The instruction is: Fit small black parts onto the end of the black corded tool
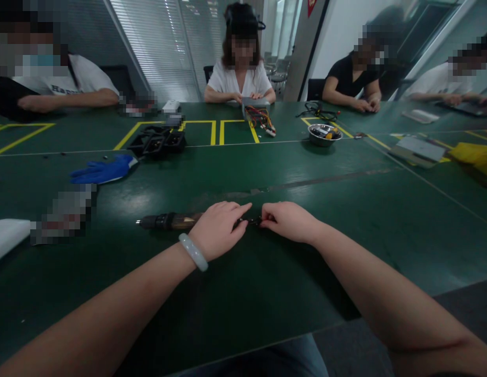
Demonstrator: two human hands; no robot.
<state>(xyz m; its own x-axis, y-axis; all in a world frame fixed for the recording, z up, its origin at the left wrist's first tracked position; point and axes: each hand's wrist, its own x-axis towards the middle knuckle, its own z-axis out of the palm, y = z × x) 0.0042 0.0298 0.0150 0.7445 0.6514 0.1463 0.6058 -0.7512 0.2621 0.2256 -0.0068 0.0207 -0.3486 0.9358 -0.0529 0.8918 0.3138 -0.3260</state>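
Note:
An electric screwdriver (170, 221) with a dark, partly see-through body lies on the green table, its metal tip pointing left. My left hand (218, 230), with a pale bangle at the wrist, is wrapped over the rear part of the tool and hides it. A small dark piece, perhaps a hanging loop or the cable end, shows between my hands at the tool's right end. The curled fingers of my right hand (285, 222) pinch the right side of that dark piece. Its exact shape is too small to tell.
Left of the hands lie a blue glove (104, 170) and a black tray (157, 141). A metal bowl (324, 137) with small parts stands beyond, to the right. Across the table several people sit; one handles a grey box (255, 103) with coloured wires.

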